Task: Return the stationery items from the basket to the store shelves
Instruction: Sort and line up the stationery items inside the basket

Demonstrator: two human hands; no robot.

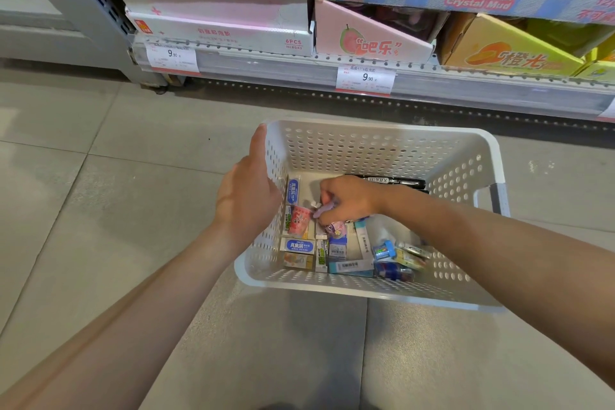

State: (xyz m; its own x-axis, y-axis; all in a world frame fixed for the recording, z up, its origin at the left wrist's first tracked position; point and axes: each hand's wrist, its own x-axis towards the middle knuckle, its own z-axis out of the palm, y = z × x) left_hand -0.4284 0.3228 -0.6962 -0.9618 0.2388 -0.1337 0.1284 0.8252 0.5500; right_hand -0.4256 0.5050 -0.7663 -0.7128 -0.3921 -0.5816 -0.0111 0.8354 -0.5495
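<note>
Grey floor tiles (100,176) carry a white perforated basket (382,150), set just in front of the lowest store shelf (332,60). Display cartons stand on that shelf, among them a pink carton (369,40) and an orange carton (506,56), with 2 price tags (365,78) clipped to the shelf edge.

Left hand (249,190): fingers straight and together, palm laid against the outer left wall of the basket, steadying it. It holds nothing.

Right hand (346,200): reaches inside the basket, fingers curled. The grip is pinching a small purple item (324,208) between thumb and fingers; its exact type is too small to tell.

Remaining stock sits on the basket floor: a black marker (396,181) along the far wall, a pink cup-shaped item (299,220) just beside the right hand, blue-labelled eraser boxes (298,246) near the left wall, and a mixed cluster of small packs toward the near right corner.

Step in hand, by judgement: picking 1 item out of the basket. The task appears to be at an early or middle stage, since many items remain.

Next move calls for lifting the purple item clear of the rim without dragging neighbouring packs, then finding its matching shelf position. The cartons in view hold slime-type goods, so the correct slot may lie elsewhere.
</note>
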